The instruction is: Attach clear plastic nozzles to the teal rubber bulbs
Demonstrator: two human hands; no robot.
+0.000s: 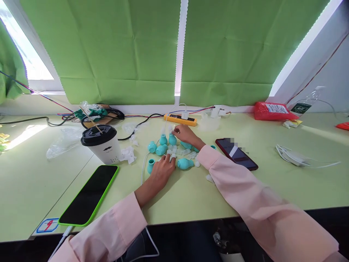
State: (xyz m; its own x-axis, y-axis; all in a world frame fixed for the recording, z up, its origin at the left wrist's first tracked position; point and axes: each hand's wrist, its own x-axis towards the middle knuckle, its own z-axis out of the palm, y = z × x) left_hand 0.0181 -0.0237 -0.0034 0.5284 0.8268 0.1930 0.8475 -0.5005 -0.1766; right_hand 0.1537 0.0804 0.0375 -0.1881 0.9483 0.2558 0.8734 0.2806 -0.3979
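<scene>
Several small teal bulb-shaped pieces lie and stand in a cluster on the pale green table. My right hand (185, 134) is at the top of an upright teal bulb (172, 139), its fingers pinched on a clear tip there. Beside that bulb stands another teal bulb (163, 139) with a clear top. My left hand (163, 168) reaches into small clear plastic pieces (172, 150), fingers bent over one of them; its grip is partly hidden. An open-mouthed teal bulb (151, 166) is left of this hand, and a teal bulb (185, 163) lies on its side to the right.
A lidded paper cup (107, 151) and a green-edged phone (89, 195) are at the left. A dark phone (236, 154) and white mask (294, 157) lie right. Behind are a yellow power strip (180, 119), black cables and a red package (274, 111).
</scene>
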